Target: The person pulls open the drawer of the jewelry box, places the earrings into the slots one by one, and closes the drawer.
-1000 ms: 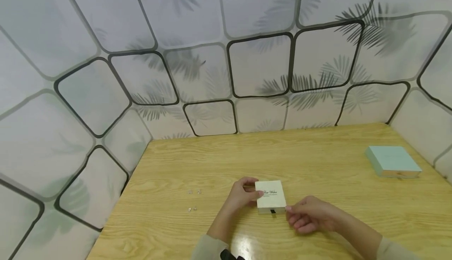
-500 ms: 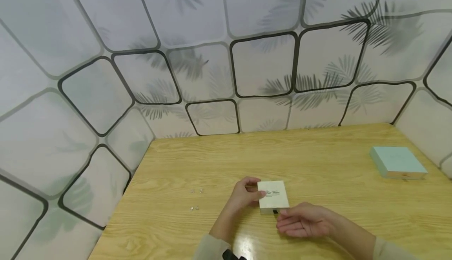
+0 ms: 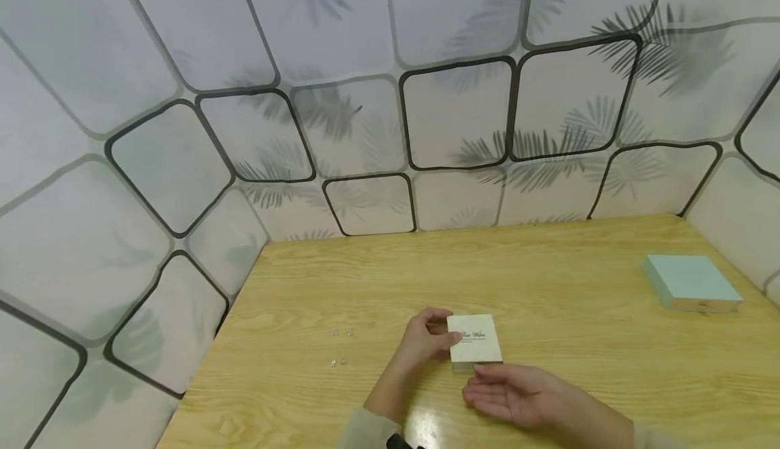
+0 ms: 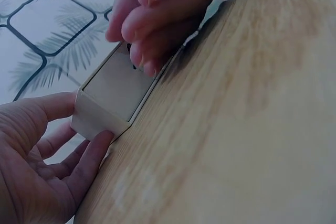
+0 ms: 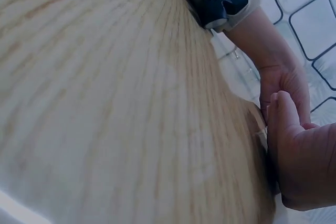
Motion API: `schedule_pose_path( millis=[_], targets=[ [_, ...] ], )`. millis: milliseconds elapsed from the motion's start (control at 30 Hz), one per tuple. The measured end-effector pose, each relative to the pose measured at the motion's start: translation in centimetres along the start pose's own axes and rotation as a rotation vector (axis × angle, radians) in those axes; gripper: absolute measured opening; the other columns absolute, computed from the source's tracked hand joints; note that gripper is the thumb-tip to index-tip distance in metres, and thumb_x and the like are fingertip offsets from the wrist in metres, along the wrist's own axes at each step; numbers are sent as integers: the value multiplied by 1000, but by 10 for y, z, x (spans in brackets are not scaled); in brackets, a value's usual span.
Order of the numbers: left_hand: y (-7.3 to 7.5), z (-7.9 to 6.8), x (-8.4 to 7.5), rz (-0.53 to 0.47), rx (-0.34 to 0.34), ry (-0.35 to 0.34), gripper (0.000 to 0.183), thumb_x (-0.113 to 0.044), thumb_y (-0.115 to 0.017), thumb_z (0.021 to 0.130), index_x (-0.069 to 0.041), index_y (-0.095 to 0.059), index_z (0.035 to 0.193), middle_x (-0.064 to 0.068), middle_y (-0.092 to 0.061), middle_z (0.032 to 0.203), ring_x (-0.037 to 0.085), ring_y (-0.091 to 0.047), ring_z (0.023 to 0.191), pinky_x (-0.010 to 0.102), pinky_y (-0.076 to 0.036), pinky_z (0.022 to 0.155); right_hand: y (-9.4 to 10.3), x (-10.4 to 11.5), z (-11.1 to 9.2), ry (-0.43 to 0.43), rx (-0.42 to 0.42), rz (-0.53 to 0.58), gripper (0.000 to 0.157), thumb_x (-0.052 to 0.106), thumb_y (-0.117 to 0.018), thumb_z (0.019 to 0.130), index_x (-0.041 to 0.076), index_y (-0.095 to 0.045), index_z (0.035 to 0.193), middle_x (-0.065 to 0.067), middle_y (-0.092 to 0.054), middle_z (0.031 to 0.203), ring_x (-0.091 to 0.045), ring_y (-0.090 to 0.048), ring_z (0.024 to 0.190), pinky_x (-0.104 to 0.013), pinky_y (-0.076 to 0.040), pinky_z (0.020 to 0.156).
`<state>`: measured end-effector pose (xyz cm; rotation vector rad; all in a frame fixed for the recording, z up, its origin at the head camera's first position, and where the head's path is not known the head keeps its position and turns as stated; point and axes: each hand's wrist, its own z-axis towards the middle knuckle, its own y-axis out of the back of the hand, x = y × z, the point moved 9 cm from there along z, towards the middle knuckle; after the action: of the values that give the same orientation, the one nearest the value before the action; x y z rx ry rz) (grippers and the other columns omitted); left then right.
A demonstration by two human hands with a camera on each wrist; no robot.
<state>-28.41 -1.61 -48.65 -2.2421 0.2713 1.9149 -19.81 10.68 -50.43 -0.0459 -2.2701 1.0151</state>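
Note:
A small white box (image 3: 478, 340) with dark lettering on its lid lies on the table. My left hand (image 3: 420, 337) grips its left side, thumb on top; in the left wrist view this hand (image 4: 47, 156) holds the box's end (image 4: 97, 116). My right hand (image 3: 518, 395) is at the box's front, palm partly up, with its fingers loosely extended and its thumb by the front edge. Up close, a bit of black pull tab (image 4: 129, 50) shows on the front face, beside the right fingertips (image 4: 149, 66). Those fingers hide the rest of the tab.
Left of the hands lie several tiny shiny pieces, including one pair (image 3: 338, 362) nearer the front. A pale blue box (image 3: 695, 278) stands at the right rear of the wooden table (image 3: 365, 280). Patterned walls (image 3: 453, 117) rise behind the table.
My right hand has moved from the box's front right corner leftward along its front, turning palm up and covering the black tab in the head view. My left hand keeps its hold.

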Motion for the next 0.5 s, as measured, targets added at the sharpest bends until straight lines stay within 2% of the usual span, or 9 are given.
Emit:
schedule_pose_path(
  millis=[100, 333, 500],
  targets=[
    [-1, 0, 1, 10, 3, 2, 44, -2, -71, 81, 4, -54, 121, 15, -57, 107, 18, -62, 86, 36, -58, 68, 1, -3, 2, 6, -31, 11, 23, 13, -53, 97, -7, -63, 102, -17, -70, 98, -26, -67, 99, -36, -47, 98],
    [1, 0, 3, 13, -5, 9, 43, -2, -72, 80, 3, -55, 120, 14, -57, 106, 18, -61, 85, 35, -58, 67, 4, -6, 3, 43, -127, 31, 15, 10, -55, 95, 1, -66, 91, -13, -71, 91, -24, -69, 92, -35, -50, 93],
    [0, 0, 2, 2, 6, 10, 43, -2, -71, 81, 2, -54, 120, 14, -56, 106, 19, -60, 85, 35, -58, 68, 6, -4, 3, 75, -213, 53, 11, 6, -56, 94, -1, -64, 92, -14, -71, 88, -23, -69, 89, -36, -50, 93]
  ],
)
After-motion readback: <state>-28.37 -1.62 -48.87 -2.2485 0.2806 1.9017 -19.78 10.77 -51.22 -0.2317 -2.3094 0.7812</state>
